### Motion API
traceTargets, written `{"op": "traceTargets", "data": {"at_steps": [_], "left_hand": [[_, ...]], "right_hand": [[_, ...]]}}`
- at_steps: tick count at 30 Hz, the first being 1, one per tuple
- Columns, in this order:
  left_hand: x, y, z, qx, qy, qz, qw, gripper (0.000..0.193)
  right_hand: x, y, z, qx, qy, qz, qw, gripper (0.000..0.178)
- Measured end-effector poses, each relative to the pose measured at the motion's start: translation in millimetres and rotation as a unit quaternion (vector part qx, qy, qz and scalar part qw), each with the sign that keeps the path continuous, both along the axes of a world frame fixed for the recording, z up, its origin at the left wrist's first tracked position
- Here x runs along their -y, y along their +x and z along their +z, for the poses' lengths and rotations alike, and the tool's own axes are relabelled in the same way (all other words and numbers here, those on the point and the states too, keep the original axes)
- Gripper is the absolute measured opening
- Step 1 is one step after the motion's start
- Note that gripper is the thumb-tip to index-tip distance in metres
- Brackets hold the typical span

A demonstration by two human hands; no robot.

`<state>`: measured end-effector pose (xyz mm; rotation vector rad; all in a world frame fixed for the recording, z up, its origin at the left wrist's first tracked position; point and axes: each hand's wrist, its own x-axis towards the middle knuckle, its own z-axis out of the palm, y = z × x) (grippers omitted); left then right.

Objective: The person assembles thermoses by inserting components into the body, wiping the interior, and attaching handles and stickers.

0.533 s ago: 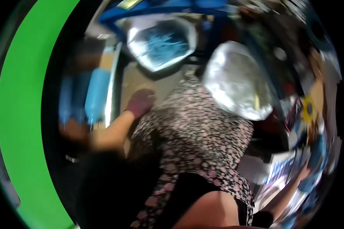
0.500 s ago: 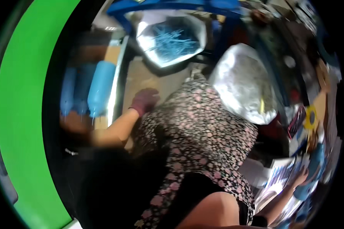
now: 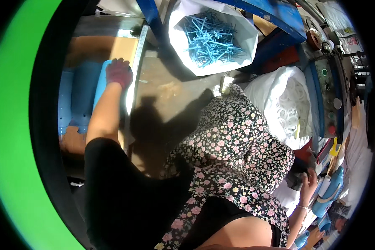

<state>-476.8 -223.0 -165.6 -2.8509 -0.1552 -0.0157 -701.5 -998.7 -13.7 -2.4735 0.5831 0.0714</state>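
Observation:
My left hand (image 3: 119, 73), in a maroon glove, reaches to the far end of a blue bottle-shaped plastic casing (image 3: 101, 83), fingers bent over it. My forearm partly hides that casing. To its left, more blue casings (image 3: 81, 98) lie side by side on a brown belt (image 3: 91, 45). At the lower right, my bare right hand (image 3: 308, 188) has its fingers apart and nothing visible in it. Close to it stands a blue flask-like container (image 3: 329, 193) with a pale handle, not touched by the hand.
A white sack (image 3: 180, 58) of thin blue plastic pieces stands ahead, under a blue metal frame (image 3: 275, 14). Right of my floral apron is a white bag (image 3: 260, 89) of pale rings. Beyond it sits a control panel (image 3: 327, 100). A metal rail (image 3: 138, 62) edges the belt.
My left hand has moved left from beside the apron onto the blue casing. My right hand has come away from the blue container, toward my body. The view has shifted and sharpened.

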Motion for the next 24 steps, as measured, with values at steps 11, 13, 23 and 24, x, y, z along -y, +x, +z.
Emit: {"op": "traceTargets", "data": {"at_steps": [11, 13, 23, 24], "left_hand": [[-57.3, 3.2, 8.9, -0.277, 0.007, 0.197, 0.941, 0.041], [-120.2, -36.3, -23.2, -0.247, -0.101, 0.239, 0.934, 0.041], [-0.4, -155.9, 68.3, -0.139, -0.068, 0.052, 0.987, 0.042], [26.0, -141.0, 81.1, -0.097, -0.056, -0.033, 0.993, 0.038]], "right_hand": [[-17.2, -19.2, -53.1, -0.046, 0.083, 0.009, 0.995, 0.034], [-13.7, -21.1, -53.1, -0.023, 0.115, 0.013, 0.993, 0.033], [-30.0, 29.1, -38.4, 0.028, -0.04, 0.119, 0.992, 0.025], [-47.2, 41.7, -33.6, 0.047, -0.021, 0.138, 0.989, 0.024]]}}
